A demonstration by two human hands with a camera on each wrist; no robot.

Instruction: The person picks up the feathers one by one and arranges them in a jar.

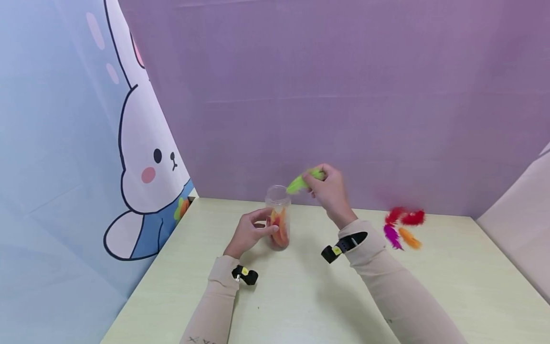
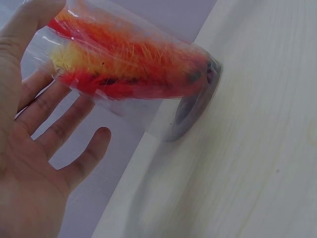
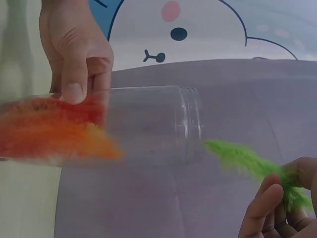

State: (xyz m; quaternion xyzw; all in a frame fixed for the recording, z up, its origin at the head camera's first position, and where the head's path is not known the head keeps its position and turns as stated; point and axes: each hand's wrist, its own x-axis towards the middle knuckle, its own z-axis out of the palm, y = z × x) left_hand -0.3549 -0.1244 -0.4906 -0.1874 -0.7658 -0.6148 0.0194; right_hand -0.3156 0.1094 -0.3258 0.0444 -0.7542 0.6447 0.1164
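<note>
A clear jar (image 1: 279, 200) stands upright on the table, its mouth uncovered. Orange, yellow and red feathers (image 2: 133, 67) lie inside its lower part. My left hand (image 1: 251, 231) holds the jar from the left, thumb on the near side and fingers around the back. Between thumb and fingers my right hand (image 1: 331, 188) pinches a bright green feather (image 3: 242, 158). The feather's tip is close to the jar's rim, at its right side. In the right wrist view the tip sits just outside the jar's mouth (image 3: 193, 116).
On the right side of the table (image 1: 464, 267) lie red feathers (image 1: 412, 218), a purple feather (image 1: 392, 237) and an orange feather (image 1: 409, 238). A purple cloth backdrop (image 1: 343, 95) rises behind the jar. A rabbit-print cloth (image 1: 146, 119) hangs at the left.
</note>
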